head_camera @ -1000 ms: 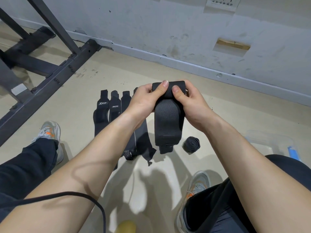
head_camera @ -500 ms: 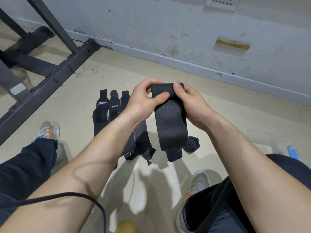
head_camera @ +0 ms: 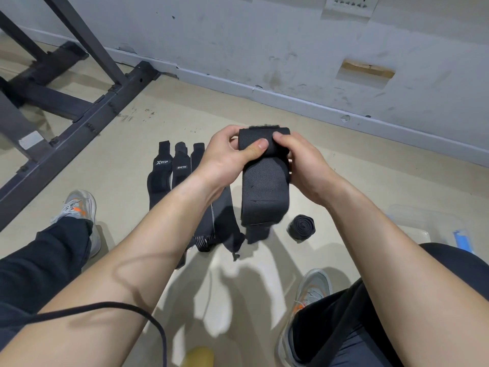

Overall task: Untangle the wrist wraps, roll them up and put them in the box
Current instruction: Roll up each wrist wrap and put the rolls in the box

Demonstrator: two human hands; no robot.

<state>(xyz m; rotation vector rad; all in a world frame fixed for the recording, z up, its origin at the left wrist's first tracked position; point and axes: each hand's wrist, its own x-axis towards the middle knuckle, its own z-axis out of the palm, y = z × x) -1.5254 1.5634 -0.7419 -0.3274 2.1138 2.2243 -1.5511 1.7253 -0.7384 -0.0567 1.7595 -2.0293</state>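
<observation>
Both hands, left hand (head_camera: pixel 227 157) and right hand (head_camera: pixel 304 165), pinch the black wrap (head_camera: pixel 264 186) (its tail hanging) above the floor (head_camera: pixel 264 109).

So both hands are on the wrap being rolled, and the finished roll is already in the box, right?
No: the head view shows the finished roll lying on the floor, outside the clear box. The left hand and right hand do both grip the wrap.
</observation>
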